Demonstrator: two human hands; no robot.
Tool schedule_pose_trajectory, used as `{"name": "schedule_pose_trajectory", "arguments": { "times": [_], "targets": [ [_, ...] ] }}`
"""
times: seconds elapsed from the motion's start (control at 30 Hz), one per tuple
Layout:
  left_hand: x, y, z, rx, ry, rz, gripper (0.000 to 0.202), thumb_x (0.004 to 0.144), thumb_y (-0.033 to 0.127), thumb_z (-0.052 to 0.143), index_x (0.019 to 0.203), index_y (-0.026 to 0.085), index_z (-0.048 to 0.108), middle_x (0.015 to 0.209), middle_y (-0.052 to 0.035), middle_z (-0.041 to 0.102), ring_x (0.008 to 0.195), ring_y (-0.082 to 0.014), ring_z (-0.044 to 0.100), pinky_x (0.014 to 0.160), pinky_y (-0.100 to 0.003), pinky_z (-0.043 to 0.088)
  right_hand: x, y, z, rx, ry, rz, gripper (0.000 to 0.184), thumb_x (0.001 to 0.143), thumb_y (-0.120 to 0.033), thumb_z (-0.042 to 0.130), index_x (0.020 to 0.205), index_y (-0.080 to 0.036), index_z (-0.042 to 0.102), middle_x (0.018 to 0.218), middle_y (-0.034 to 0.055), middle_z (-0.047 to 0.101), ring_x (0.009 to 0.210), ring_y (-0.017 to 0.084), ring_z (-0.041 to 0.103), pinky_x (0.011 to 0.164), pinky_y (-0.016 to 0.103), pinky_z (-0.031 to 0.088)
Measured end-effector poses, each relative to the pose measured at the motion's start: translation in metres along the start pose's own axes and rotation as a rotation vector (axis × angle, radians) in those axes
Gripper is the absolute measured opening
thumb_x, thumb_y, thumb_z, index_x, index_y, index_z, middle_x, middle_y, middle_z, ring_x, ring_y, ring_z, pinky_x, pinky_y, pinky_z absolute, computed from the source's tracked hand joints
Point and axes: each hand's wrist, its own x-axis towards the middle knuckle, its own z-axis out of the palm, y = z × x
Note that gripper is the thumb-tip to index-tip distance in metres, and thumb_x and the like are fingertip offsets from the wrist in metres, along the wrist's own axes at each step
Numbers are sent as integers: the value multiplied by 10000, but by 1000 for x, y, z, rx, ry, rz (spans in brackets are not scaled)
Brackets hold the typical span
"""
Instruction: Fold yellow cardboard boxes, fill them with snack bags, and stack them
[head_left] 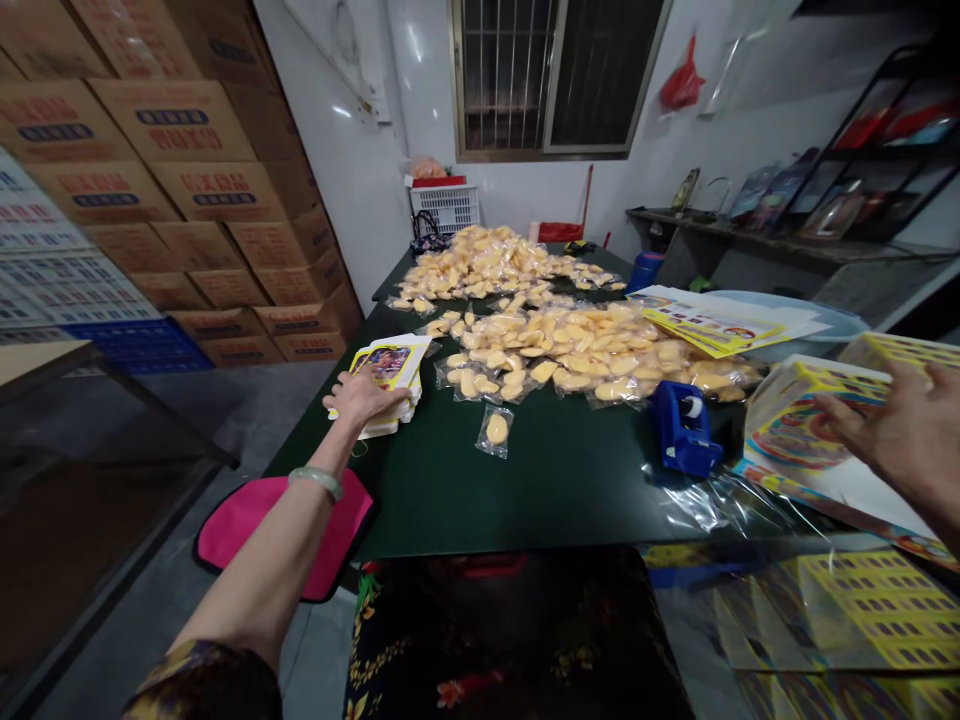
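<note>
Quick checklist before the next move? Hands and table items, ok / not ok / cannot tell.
1. Left hand flat on the stack of printed yellow cards: ok.
2. Right hand touching the printed box: cannot tell.
3. Blue tape dispenser upright on the green table: ok.
4. Clear plastic film free of the dispenser: not ok, it lies against its base.
5. Lone bag of yellow pieces apart from the heap of bags: ok.
</note>
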Motion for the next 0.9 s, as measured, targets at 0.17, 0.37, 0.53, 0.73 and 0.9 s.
{"name": "schedule_pose_trajectory", "arguments": {
  "times": [0.17, 0.37, 0.53, 0.73, 0.9],
  "targets": [
    [-11, -2, -2, 20, 62, 23, 851, 541, 730, 637, 1245, 265, 528, 1239, -179, 447, 1139, -411, 460, 952, -543, 332, 1, -15, -6, 156, -44, 80, 700, 792, -534, 435, 1352, -114, 458, 1364, 272, 355, 1201, 427, 336, 811, 556, 312],
    [-10, -2, -4, 6, 55, 36, 891, 519, 734, 674, 1233, 216, 542, 1191, -199, 465, 1098, -421, 480, 920, -563, 337, -3, -43, -10, 234, 43, 2, 662, 808, -507, 472, 1349, -126, 447, 1371, 256, 368, 1261, 391, 334, 909, 532, 333],
    [-7, -1, -12, 62, -29, -13, 940, 485, 742, 686, 1269, 261, 494, 1230, -197, 446, 1141, -429, 460, 921, -534, 350, -21, -89, -16, 342, 72, -223, 652, 842, -525, 438, 1328, -89, 454, 1340, 233, 426, 1235, 346, 402, 1008, 446, 336],
    [-31, 5, -38, 99, 228, 187, 789, 546, 578, 700, 1235, 239, 520, 1243, -191, 424, 1127, -398, 436, 908, -524, 336, -45, -161, -43, 718, 104, -431, 516, 832, -429, 522, 1228, -98, 524, 1219, 214, 538, 1166, 315, 493, 981, 458, 409],
    [-103, 20, -26, 48, 443, 717, 749, 518, 474, 695, 1199, 191, 567, 1201, -196, 418, 1153, -404, 393, 902, -520, 308, -67, -239, -91, 1076, -25, -593, 334, 878, -295, 491, 1185, -172, 533, 1136, 135, 596, 1088, 247, 559, 923, 419, 476]
  ]
}}
